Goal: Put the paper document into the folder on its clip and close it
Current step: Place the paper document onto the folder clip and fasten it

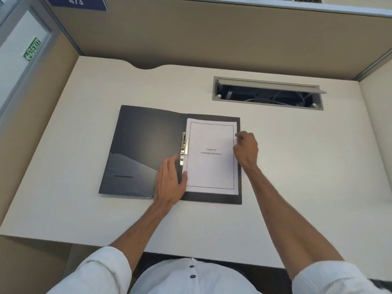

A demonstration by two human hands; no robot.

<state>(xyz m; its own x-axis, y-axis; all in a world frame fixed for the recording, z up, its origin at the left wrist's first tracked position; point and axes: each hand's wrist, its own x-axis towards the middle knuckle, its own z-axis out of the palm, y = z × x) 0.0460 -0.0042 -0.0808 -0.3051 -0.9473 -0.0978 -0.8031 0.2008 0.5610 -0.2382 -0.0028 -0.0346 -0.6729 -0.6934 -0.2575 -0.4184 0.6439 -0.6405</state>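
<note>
Inside open folder (146, 145): paper document (212, 166) beside clip (183, 148).

Pale surface (106, 85) boxed in by tan partition walls (191, 35), an open cable hatch (268, 93) near the back, and a green exit sign (31, 49) far left.

A pale counter (297, 166) carries an open cable hatch (267, 93) — wires inside; tan partition walls (191, 35) surround it, a green exit sign (32, 49) far left.
</note>
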